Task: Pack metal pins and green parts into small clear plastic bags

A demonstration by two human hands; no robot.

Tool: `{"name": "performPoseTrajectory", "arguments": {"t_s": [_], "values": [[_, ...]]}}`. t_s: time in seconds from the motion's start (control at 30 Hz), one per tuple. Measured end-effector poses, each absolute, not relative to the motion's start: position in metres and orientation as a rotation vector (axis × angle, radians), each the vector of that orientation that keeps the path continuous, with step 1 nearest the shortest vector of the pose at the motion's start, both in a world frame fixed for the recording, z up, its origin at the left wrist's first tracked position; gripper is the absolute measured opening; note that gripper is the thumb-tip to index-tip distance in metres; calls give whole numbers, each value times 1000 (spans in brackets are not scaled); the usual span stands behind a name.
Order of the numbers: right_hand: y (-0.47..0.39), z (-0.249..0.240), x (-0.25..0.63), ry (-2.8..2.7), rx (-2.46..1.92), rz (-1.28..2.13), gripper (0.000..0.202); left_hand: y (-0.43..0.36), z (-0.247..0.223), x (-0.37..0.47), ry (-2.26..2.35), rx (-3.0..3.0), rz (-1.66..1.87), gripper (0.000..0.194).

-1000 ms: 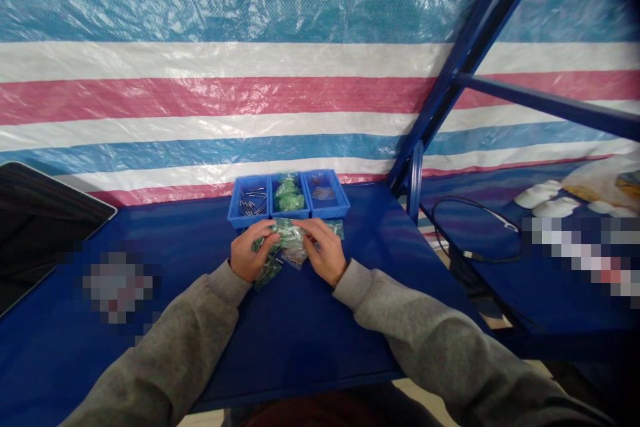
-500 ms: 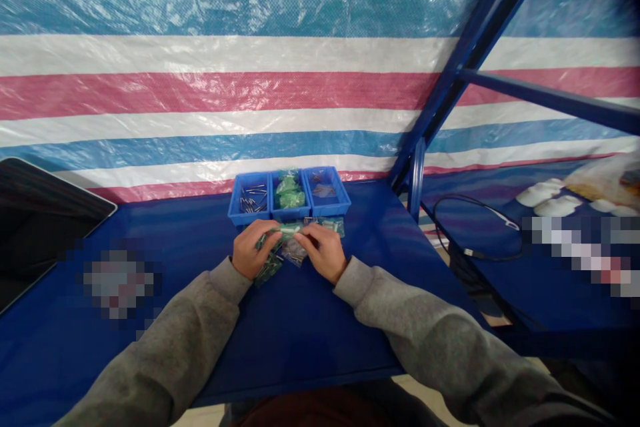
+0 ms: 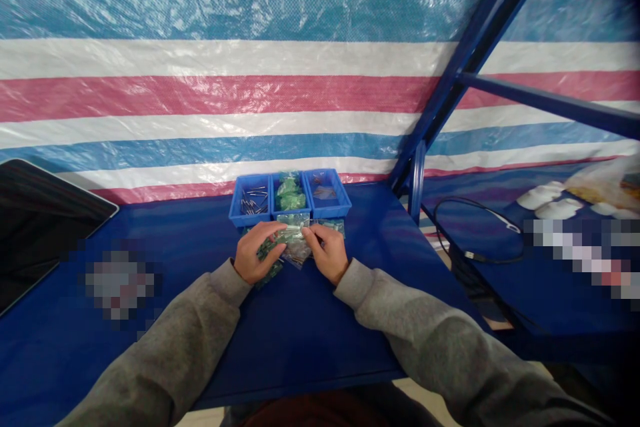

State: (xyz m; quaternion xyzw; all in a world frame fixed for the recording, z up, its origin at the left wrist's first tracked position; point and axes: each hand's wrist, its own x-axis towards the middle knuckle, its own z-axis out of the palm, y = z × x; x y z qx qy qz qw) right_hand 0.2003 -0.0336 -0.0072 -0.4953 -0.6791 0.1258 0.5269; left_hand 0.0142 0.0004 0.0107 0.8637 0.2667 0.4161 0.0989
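Note:
My right hand pinches the edge of a small clear plastic bag between thumb and forefinger. Left of it, my left hand has thumb and fingers spread apart, the fingertips close to the bag's left side; whether they touch it I cannot tell. Below the bag, a clear packet with small metal parts lies on the blue table. Green packets, partly covered by my left hand, lie under it, and another packet lies beyond my right hand.
Three joined blue bins stand behind my hands: the left bin holds metal pins, the middle one green bags, the right one small clear pieces. A black screen is at left. A blue frame post and a cable are at right.
The small bag now stands up flatter and more visible between my hands. My left thumb and fingers have spread apart, while my right hand keeps its pinch.

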Motion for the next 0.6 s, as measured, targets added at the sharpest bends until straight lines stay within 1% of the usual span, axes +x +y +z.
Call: {"name": "performPoseTrajectory", "arguments": {"t_s": [0.07,0.1,0.3,0.37,0.5,0.6], "values": [[-33,-7,200,-1620,-1181,317,40,1,10,16,781,2596,1258,38],[-33,-7,200,-1622,-1177,323,40,2,9,18,783,2612,1283,37],[-34,-8,200,-1611,-1186,328,43,7,4,19,783,2633,1381,22],[-35,-7,201,-1586,-1178,338,38,8,4,17,781,2622,1397,18],[-37,-4,201,-1559,-1117,409,22,7,3,15,850,2621,1377,15],[-37,-4,199,-1578,-1089,450,26,6,3,15,900,2616,1350,16]]}}
